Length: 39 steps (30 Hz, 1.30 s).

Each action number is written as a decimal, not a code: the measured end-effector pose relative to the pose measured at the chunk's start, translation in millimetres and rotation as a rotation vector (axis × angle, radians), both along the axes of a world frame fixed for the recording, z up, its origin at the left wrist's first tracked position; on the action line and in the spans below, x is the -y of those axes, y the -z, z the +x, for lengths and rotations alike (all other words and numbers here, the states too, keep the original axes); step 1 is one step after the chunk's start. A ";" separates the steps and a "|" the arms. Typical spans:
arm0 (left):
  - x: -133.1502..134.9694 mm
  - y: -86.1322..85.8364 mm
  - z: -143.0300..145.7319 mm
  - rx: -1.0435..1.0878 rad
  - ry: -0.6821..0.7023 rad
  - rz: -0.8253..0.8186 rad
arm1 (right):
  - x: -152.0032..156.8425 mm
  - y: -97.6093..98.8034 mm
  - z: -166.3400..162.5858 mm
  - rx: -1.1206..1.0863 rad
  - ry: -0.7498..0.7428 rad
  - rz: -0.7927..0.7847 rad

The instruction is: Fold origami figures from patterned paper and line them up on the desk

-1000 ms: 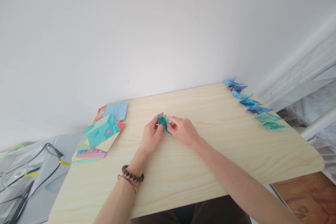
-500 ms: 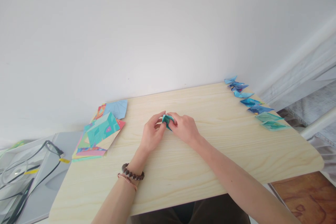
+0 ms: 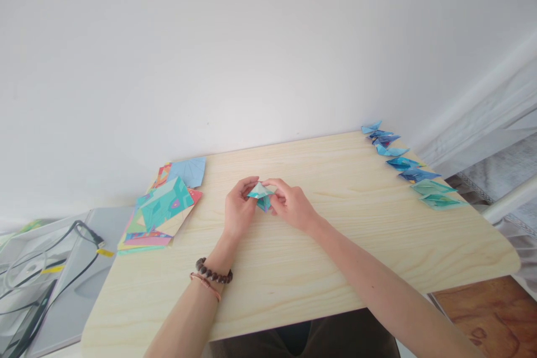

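Note:
A small teal folded paper piece (image 3: 260, 196) is held just above the middle of the light wooden table (image 3: 327, 268). My left hand (image 3: 235, 210) pinches its left side; a bead bracelet and a thin band sit on that wrist. My right hand (image 3: 291, 206) pinches its right side, fingers curled over the paper. Part of the paper is hidden behind my fingers.
A fanned stack of coloured patterned paper sheets (image 3: 161, 212) lies at the table's left edge. Several finished blue and teal folded pieces (image 3: 409, 170) run in a row along the right edge. A grey device with black cables (image 3: 46, 274) sits left of the table. A white wall stands behind.
The teal paper has been turned and opened between my fingers; it now shows a paler upper face. Both hands stayed at the table's middle, shifting slightly.

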<state>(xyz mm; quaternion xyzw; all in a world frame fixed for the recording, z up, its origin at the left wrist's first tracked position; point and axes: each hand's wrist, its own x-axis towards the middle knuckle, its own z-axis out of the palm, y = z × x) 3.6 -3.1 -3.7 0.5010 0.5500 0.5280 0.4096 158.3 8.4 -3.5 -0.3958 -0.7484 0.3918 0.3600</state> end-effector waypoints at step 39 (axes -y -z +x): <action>0.9 -8.2 -10.5 0.299 0.223 -0.125 | -5.8 1.1 8.1 -0.128 -0.002 -0.085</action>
